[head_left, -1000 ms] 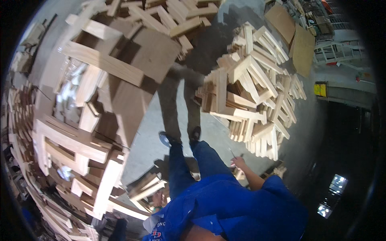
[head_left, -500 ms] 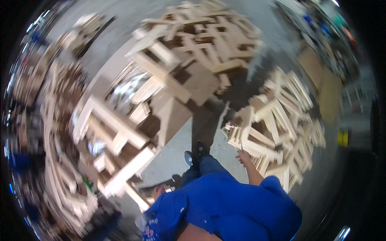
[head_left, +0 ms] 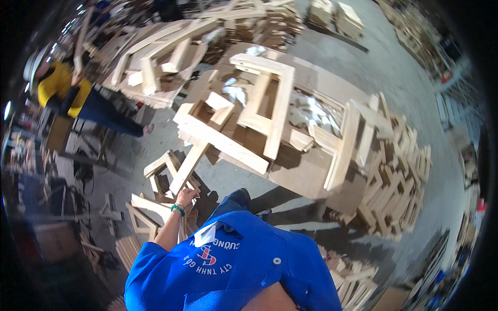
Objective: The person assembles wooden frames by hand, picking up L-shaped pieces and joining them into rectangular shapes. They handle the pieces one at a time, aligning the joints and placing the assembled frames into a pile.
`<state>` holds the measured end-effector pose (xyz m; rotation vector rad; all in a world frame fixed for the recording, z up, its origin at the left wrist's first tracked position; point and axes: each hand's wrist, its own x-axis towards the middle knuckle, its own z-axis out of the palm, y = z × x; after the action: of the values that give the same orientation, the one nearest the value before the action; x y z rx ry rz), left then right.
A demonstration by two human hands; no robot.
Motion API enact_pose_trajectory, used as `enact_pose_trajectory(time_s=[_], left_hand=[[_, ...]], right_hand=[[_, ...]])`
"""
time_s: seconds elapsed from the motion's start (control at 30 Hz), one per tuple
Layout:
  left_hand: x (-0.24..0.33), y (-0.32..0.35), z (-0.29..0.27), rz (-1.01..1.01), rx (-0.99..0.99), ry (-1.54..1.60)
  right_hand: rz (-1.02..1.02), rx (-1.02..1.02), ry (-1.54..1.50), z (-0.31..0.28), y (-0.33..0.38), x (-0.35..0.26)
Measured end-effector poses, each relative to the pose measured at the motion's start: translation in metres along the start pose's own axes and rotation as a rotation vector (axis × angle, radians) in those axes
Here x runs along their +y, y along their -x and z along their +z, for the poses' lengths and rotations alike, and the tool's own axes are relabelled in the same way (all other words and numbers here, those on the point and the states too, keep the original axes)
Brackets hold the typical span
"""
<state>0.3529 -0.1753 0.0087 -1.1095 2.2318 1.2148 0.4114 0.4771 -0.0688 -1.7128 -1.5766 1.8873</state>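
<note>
My left hand (head_left: 187, 196), with a green bead bracelet (head_left: 178, 209) at the wrist, hangs low beside the lower end of a pale wooden leg (head_left: 190, 167). Its fingers look curled; whether they grip anything I cannot make out. That leg slants down from a wooden frame whose long bar (head_left: 228, 146) rests on the cardboard-covered stack before me. Farther back on it lies another frame (head_left: 282, 103) with a cross piece. Below my left hand, several angled frames (head_left: 142, 215) stand near the floor. My right hand is out of view.
A person in a yellow top (head_left: 65, 88) stands at the far left, holding a wooden piece. Behind my stack lies another stack of frames (head_left: 171, 46). Heaped wooden parts (head_left: 394, 181) stand to the right, with more parts (head_left: 353, 280) near my right side.
My view has swung left, moving the stack from left to centre. The right hand, earlier beside a heap with a thin stick-like thing, has left view. My left hand now shows clearly.
</note>
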Motion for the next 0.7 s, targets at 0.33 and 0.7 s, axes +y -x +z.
enact_pose_trajectory(time_s=[0.33, 0.7], left_hand=[[0.067, -0.033, -0.076, 0.26, 0.235, 0.471], [0.164, -0.241, -0.301, 0.03, 0.36, 0.89]], right_hand=[[-0.376, -0.281, -0.219, 0.201, 0.039, -0.195], [-0.553, -0.736, 0.32, 0.396, 0.156, -0.16]])
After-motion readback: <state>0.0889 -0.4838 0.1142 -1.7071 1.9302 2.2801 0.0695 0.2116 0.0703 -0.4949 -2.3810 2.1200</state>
